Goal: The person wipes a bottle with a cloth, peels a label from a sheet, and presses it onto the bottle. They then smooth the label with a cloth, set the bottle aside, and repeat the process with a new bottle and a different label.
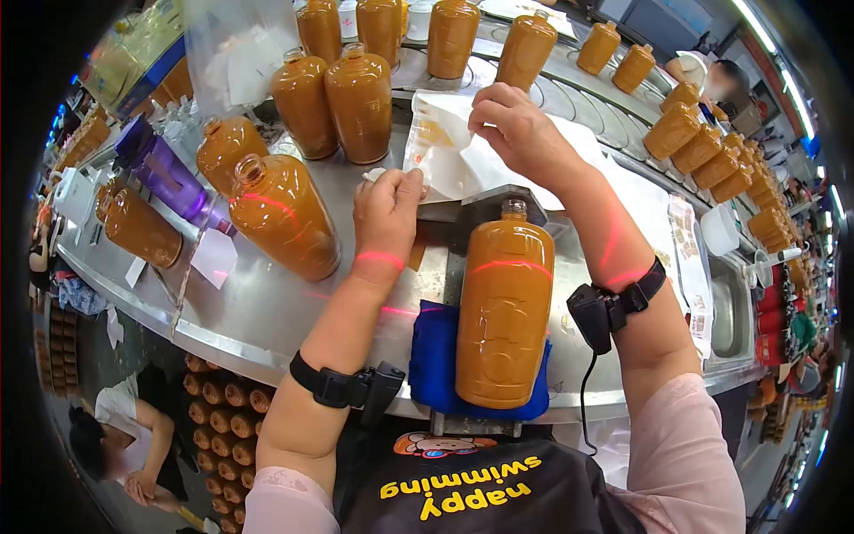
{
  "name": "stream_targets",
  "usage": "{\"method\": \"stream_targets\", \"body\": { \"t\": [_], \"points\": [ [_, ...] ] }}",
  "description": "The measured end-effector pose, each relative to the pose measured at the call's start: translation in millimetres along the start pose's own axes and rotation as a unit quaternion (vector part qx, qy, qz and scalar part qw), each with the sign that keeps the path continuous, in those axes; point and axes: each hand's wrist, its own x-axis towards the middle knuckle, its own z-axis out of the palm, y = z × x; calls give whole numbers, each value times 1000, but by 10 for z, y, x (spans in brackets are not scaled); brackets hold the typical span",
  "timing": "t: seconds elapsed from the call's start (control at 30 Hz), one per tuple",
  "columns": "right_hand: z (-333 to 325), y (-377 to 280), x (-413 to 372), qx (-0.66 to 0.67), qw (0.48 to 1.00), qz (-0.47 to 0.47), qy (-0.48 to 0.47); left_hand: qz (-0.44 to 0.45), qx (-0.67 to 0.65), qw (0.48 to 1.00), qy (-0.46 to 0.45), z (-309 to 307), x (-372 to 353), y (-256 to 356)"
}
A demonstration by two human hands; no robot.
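A glossy orange-brown bottle (505,311) lies on a blue cloth (433,356) in front of me, its neck against a dark metal rest (480,206). Left of that neck, my left hand (385,214) is closed around a small piece of white material, mostly hidden by the fingers. My right hand (516,129) is above the white sheet (454,142), beyond the bottle. Its fingers are bent together, and whether anything is between them is too small to tell. Neither hand touches the bottle.
Two brown bottles (358,102) stand beyond my left hand, with another (283,214) nearer on the left. A purple flask (169,178) lies farther left. More bottles (454,37) line the conveyor. A sink (731,311) is at right. A seated person (133,427) is at lower left.
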Motion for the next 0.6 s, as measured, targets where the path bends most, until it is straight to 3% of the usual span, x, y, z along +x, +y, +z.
{"method": "stream_targets", "body": {
  "t": [0.1, 0.3, 0.4, 0.53, 0.6],
  "points": [
    [-41, 72, -44, 11, 999, 14, 27, 9, 0, 1000, -13, 15, 1, -55],
    [-47, 123, -105, 21, 999, 16, 25, 39, -4, 997, 69, 11, 91, 6],
    [-29, 177, -138, 39, 998, 30, 28, 101, 96, 988, 71, -5, 48, 118],
    [-10, 156, -162, 53, 998, 39, 18, 89, 142, 983, 71, -9, 1, 100],
    [-13, 162, -161, 53, 997, 45, 19, 198, 193, 960, 44, -12, 7, 96]
  ]
}}
